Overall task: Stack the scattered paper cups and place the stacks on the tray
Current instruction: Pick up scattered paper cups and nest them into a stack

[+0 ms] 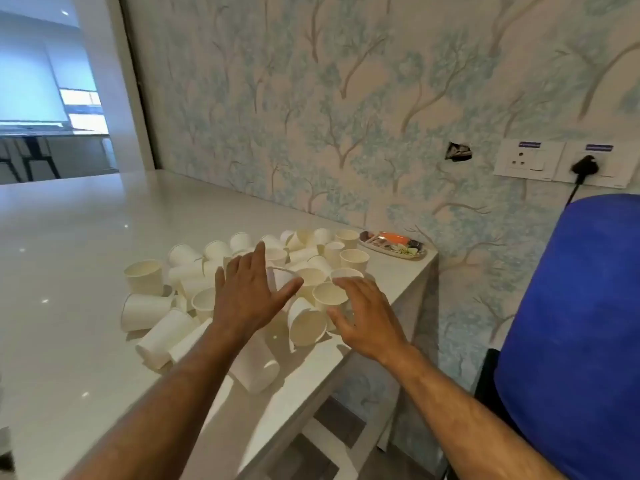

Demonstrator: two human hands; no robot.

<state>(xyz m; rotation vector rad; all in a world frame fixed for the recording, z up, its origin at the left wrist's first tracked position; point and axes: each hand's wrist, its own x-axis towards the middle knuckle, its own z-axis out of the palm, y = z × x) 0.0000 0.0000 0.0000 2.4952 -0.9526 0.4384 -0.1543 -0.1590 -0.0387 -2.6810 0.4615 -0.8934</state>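
Several white paper cups (145, 277) lie scattered on the white table (69, 258), some upright, some tipped on their sides. My left hand (247, 294) hovers over the middle of the pile, fingers spread, holding nothing. My right hand (367, 318) is open just right of it, fingers curved above an upright cup (329, 294) and beside a tipped cup (306, 323). A small patterned tray (393, 252) sits at the table's far right corner by the wall, with orange and other small items on it.
The table's right edge (391, 306) drops off close to my right hand. A large blue water jug (575, 334) stands at the right. Wall sockets (530, 161) with a black plug are above the tray. Floral wallpaper backs the table.
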